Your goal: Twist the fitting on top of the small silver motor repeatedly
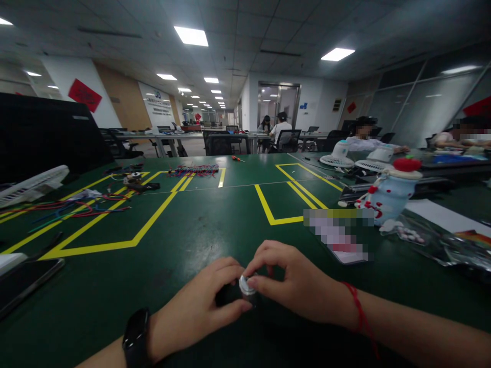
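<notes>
Low over the near part of the green table, both hands meet at a small silvery round-topped piece, cylinder-like. Its lower part is dark and partly hidden, so its exact kind cannot be told. My left hand, with a black band on the wrist, curves around its side with thumb and fingers. From the right, my right hand pinches its top between thumb and forefinger. A red cord circles that wrist.
A phone lies at left, near loose coloured wires. A pixelated flat item, a blue cup and clear plastic packaging sit at right. Farther back are a wire bundle, a screwdriver and small white fans.
</notes>
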A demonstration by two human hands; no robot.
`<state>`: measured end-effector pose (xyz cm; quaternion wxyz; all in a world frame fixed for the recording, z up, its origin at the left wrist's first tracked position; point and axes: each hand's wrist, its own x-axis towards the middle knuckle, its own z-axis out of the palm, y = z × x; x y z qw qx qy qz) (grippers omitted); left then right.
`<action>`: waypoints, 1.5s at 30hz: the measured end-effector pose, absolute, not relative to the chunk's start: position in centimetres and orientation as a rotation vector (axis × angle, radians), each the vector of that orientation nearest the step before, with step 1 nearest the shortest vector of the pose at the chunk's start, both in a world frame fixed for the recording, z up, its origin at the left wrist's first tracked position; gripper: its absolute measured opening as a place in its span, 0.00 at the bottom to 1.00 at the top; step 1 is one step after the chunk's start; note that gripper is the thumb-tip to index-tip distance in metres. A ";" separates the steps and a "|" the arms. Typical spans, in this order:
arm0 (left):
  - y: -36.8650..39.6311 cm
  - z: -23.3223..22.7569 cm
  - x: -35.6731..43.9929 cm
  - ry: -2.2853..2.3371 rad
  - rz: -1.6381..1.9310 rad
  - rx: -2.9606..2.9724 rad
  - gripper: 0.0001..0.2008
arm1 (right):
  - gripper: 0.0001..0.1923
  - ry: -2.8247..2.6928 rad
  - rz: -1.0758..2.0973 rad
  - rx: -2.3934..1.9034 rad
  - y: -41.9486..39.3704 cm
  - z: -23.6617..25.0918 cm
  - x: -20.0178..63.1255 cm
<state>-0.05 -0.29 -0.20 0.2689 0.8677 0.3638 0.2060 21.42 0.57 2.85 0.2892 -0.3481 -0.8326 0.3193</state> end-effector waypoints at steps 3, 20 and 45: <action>-0.3 -0.1 0.0 0.988 0.549 2.338 0.08 | 0.09 -2.117 0.933 -0.899 1.0 2.7 22.0; -0.3 0.4 0.1 0.987 0.542 2.321 0.07 | 0.06 -2.190 0.793 -1.032 3.3 -0.4 24.2; -0.3 0.4 0.0 0.977 0.536 2.326 0.06 | 0.09 -2.516 0.760 -0.850 2.0 0.1 25.0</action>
